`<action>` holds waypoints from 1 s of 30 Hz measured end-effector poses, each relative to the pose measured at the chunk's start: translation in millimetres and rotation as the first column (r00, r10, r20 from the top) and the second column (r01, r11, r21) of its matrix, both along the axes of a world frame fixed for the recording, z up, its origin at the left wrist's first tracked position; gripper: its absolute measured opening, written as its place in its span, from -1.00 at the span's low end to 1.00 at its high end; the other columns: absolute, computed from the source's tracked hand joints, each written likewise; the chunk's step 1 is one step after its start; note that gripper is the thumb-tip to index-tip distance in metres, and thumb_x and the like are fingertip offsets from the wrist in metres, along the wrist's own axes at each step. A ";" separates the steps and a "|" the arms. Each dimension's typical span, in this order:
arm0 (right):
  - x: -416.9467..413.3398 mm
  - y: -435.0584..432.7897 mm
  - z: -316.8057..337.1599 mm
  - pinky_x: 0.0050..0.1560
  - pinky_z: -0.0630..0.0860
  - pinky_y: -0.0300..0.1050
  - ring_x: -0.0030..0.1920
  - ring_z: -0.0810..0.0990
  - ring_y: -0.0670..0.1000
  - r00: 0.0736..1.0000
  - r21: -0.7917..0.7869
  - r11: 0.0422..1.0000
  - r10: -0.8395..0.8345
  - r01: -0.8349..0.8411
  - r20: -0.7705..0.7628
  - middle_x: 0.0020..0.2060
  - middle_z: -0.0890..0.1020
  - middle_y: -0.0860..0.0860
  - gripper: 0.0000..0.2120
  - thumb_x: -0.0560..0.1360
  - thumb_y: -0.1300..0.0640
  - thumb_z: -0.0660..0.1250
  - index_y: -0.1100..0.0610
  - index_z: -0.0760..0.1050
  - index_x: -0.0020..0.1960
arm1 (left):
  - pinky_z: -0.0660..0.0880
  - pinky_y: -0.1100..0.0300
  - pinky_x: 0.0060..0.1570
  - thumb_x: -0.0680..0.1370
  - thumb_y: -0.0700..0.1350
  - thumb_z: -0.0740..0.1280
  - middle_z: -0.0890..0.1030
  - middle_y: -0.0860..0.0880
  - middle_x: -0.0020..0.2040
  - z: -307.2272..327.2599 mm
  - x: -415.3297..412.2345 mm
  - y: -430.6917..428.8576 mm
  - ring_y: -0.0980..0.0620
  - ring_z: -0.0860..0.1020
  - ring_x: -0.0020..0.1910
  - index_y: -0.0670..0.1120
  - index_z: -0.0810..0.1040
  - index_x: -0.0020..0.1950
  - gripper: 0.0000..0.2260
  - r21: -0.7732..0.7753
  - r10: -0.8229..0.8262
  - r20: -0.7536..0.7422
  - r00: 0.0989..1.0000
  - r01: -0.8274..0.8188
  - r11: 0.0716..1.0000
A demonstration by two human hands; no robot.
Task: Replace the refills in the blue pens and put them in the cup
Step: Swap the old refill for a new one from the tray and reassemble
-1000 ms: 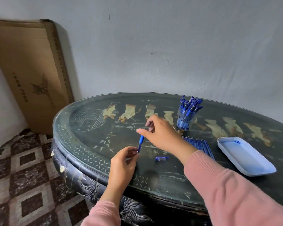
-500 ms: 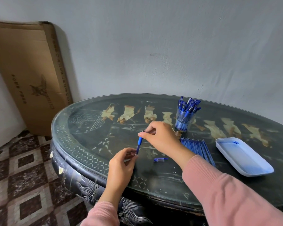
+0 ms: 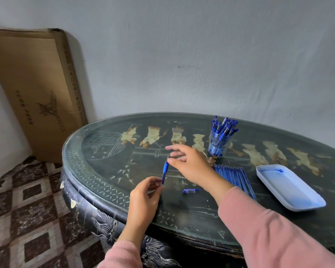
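While a flat cardboard box (image 3: 33, 89) leans on the wall at far left and plays no part, the work sits over the tabletop (image 3: 104, 171). The left grip (image 3: 145, 192) pinches the lower end of a blue pen (image 3: 165, 168), held tilted just above the glass. The right grip (image 3: 190, 163) is at the pen's upper end, thumb touching the tip. Its other fingers are spread and blurred, so I cannot tell whether it grasps the tip or has let go.

Just right of the left grip, a short blue pen piece (image 3: 190, 191) lies on the tabletop. This pen therefore looks to be apart, its refill swap under way and not closed up. Further right lies a row of blue refills (image 3: 232, 176), many of them unused. Behind the row stands the clear cup (image 3: 219, 142), packed with blue pens that I judge finished. At far right the pale tray (image 3: 290, 188) holds only a small blue bit near its far end, which suggests few pens remain.
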State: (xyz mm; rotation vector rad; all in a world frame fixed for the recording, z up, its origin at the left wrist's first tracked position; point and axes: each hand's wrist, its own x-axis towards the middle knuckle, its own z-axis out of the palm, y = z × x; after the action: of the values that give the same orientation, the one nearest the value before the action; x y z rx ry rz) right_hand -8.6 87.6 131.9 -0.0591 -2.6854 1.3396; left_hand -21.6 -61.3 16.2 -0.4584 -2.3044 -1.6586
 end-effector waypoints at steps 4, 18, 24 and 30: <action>-0.9 -2.8 -2.4 -0.15 0.50 -0.36 -0.11 0.59 -0.13 0.995 0.053 0.996 -0.065 0.069 -0.076 -0.10 0.67 -0.05 -0.89 0.53 0.08 0.41 0.10 0.65 0.00 | 0.47 0.50 -0.08 0.46 -0.29 0.48 0.66 0.11 -0.14 -0.8 -0.3 -0.3 0.27 0.61 -0.10 0.02 0.61 -0.06 -0.78 -0.006 0.001 0.006 1.000 -0.001 1.000; 1.3 -4.5 -6.1 -0.09 0.43 -0.40 -0.02 0.61 -0.15 0.995 -0.060 0.997 -0.061 0.056 -0.079 -0.07 0.69 -0.09 -0.90 0.53 0.12 0.41 0.10 0.67 -0.01 | 0.44 0.52 -0.11 0.45 -0.29 0.48 0.65 0.10 -0.16 2.5 1.6 -0.9 0.25 0.60 -0.12 0.11 0.54 -0.12 -0.70 -0.008 0.010 0.029 1.000 -0.010 1.000; -3.2 -14.7 -12.8 -0.28 0.37 -0.49 -0.16 0.54 -0.12 0.969 0.027 0.981 -0.185 0.192 -0.166 -0.15 0.64 -0.01 -0.81 0.50 0.06 0.45 0.20 0.59 -0.11 | 0.42 0.54 -0.15 0.45 -0.31 0.48 0.64 0.09 -0.18 3.1 3.4 1.1 0.28 0.59 -0.12 0.12 0.53 -0.13 -0.69 -0.016 0.038 0.032 0.999 -0.038 0.999; -4.8 -31.9 -23.1 -0.20 0.28 -0.34 -0.11 0.45 -0.06 0.933 0.004 0.961 -0.269 0.278 -0.238 -0.12 0.56 0.03 -0.82 0.50 0.12 0.42 0.20 0.50 -0.18 | 0.41 0.54 -0.17 0.44 -0.33 0.47 0.63 0.08 -0.19 1.0 4.4 3.2 0.25 0.60 -0.14 -0.03 0.58 -0.10 -0.79 -0.005 0.063 0.023 0.998 -0.063 0.998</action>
State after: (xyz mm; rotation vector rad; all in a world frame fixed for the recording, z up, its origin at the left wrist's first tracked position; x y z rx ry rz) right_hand -13.4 55.7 108.9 -0.2447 -2.3980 1.1334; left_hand -17.2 -58.1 17.2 -0.3656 -2.3146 -1.6379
